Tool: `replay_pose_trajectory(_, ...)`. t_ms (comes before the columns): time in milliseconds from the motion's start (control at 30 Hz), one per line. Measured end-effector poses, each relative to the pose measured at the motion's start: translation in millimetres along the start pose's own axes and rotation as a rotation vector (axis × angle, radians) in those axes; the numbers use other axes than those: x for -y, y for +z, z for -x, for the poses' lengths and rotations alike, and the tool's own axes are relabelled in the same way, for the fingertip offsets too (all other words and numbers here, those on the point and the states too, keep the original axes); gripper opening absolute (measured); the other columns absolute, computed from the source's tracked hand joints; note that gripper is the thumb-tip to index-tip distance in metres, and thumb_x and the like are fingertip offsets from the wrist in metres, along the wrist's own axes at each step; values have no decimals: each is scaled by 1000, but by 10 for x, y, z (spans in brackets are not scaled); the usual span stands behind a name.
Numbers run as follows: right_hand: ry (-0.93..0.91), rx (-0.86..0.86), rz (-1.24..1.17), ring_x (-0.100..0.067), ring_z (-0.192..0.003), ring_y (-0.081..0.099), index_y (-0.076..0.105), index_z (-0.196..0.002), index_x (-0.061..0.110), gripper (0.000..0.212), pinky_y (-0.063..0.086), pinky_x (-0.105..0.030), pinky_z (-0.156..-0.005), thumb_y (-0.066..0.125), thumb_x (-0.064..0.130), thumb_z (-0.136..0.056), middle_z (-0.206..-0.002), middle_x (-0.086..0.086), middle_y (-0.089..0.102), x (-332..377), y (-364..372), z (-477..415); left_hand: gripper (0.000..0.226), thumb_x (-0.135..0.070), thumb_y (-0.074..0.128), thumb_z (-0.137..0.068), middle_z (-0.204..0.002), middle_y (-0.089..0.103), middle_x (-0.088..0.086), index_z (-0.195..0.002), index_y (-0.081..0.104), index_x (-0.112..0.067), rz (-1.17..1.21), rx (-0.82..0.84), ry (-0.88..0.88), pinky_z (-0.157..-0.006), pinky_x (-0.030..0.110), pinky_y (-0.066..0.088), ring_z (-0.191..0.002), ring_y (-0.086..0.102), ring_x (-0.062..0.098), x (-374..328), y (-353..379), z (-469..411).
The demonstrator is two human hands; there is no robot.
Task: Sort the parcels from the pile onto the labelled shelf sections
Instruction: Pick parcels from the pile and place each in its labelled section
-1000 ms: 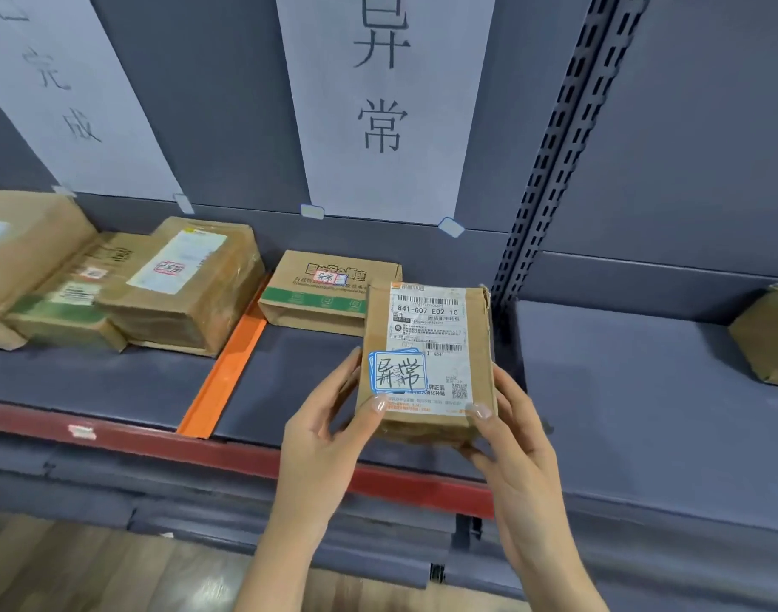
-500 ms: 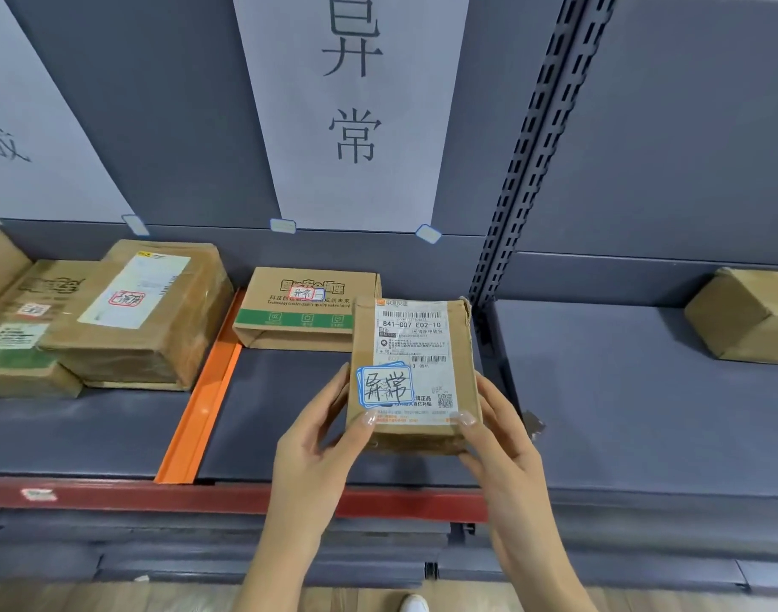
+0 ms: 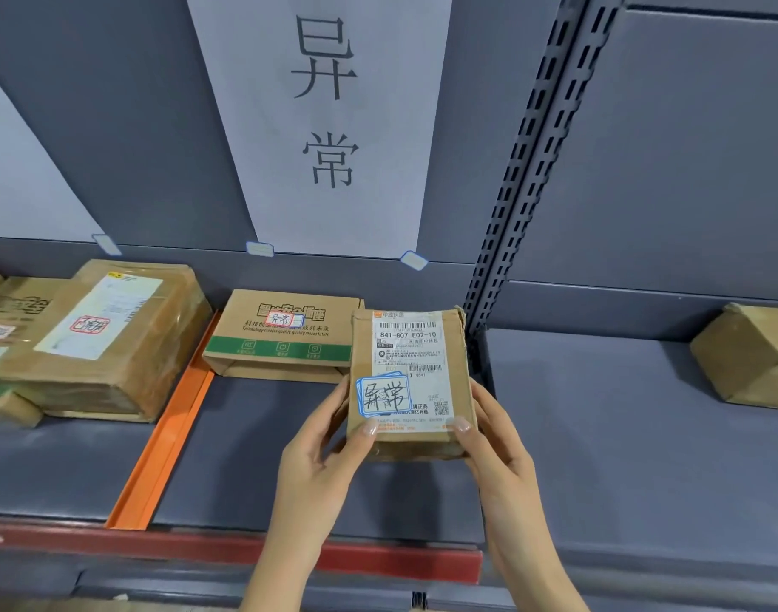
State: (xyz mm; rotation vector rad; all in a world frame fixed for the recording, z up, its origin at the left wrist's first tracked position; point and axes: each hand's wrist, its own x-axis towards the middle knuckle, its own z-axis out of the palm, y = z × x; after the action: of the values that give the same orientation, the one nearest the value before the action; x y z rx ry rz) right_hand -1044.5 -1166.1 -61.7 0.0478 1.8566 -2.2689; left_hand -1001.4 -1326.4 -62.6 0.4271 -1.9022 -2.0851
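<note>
In the head view, both hands curl round a small cardboard parcel [image 3: 405, 346]. The left hand [image 3: 316, 461] grips its near left corner and the right hand [image 3: 502, 452] its near right corner, with the thumbs pressed on top. The parcel's blue-edged sticker [image 3: 383, 396] matches the characters on the paper sign [image 3: 330, 125] above. It is held over the shelf [image 3: 254, 457], right of the orange divider [image 3: 166, 448], just beside the green-striped box [image 3: 285, 333] and close to the slotted post [image 3: 524, 170].

Only the near end is gripped, so the far end could dip and slip free. Pushed straight back, the parcel might nudge the green-striped box or snag on the post. Drifting right would land it in the neighbouring bay, where another box [image 3: 749, 355] sits, which would be a mis-sort.
</note>
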Motion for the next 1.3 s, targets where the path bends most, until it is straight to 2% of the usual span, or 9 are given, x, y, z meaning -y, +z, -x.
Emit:
replay_pose_trajectory(167, 18, -19, -19, -8, -109, 68, 59, -128, 32, 48, 56, -32, -92, 63, 28, -80, -117, 12, 72, -8, -14, -74, 53, -29, 69, -76, -120, 66, -25, -127, 57, -35, -34, 44, -12, -90, 10, 47, -119, 55, -5, 15, 22, -121)
replay_pose_trajectory(267, 15, -44, -42, -8, -106, 69, 58, -129, 30, 51, 58, -28, -90, 63, 27, -78, -114, 11, 73, -25, 27, -101, 52, -30, 78, -79, -122, 65, -24, -126, 57, -39, -44, 78, -15, -101, 15, 43, -121, 54, -4, 29, -12, -198)
replay_pose_trajectory(500, -20, -72, -75, -10, -102, 71, 60, -126, 29, 43, 58, -26, -86, 62, 19, -84, -111, 9, 75, -19, 139, -129, 54, -28, 71, -73, -119, 66, -26, -124, 58, -36, 1, 82, -8, -89, 10, 46, -118, 56, -5, 11, -81, -309)
replay_pose_trajectory(600, -12, -77, -55, -14, -102, 71, 65, -121, 30, 36, 59, -29, -82, 67, 12, -89, -111, 5, 75, -18, 120, -146, 54, -30, 79, -73, -120, 64, -27, -121, 56, -42, 30, 54, -36, -99, 26, 48, -116, 57, -5, 37, -103, -341)
replay_pose_trajectory(700, -20, -49, -26, -17, -99, 70, 74, -109, 35, 38, 56, -33, -78, 76, 33, -71, -114, 1, 74, 46, 73, -192, 57, -42, 82, -71, -119, 64, -28, -120, 55, -44, 58, 34, -83, -105, 40, 45, -114, 57, -7, 17, -160, -426)
replay_pose_trajectory(800, -43, 25, -2, -18, -95, 67, 74, -106, 35, 43, 55, -36, -79, 71, 42, -64, -112, -2, 74, 163, 28, -269, 67, -48, 84, -67, -116, 66, -25, -126, 56, -39, 93, 50, -104, -98, 50, 50, -112, 59, -4, -65, -277, -529)
replay_pose_trajectory(900, -76, 109, -4, -14, -88, 68, 76, -101, 32, 32, 57, -31, -74, 71, 28, -70, -103, -1, 75, 307, -27, -368, 80, -53, 76, -57, -125, 64, -17, -132, 55, -35, 119, 105, -113, -87, 58, 54, -118, 59, 9, -152, -431, -612)
replay_pose_trajectory(1067, -83, 219, 61, -16, -81, 67, 68, -110, 18, 35, 55, -26, -66, 60, 17, -76, -95, -1, 74, 525, -110, -492, 99, -66, 89, -35, -122, 67, -2, -123, 64, -27, 175, 185, -147, -72, 48, 59, -112, 62, 18, -257, -563, -694)
replay_pose_trajectory(1300, -90, 363, 163, -13, -88, 69, 76, -100, 38, 33, 55, -24, -69, 65, 35, -69, -100, 4, 74, 649, -104, -584, 84, -66, 88, -38, -127, 65, -2, -112, 72, -31, 202, 281, -196, -69, 43, 58, -117, 58, 20, -352, -604, -683)
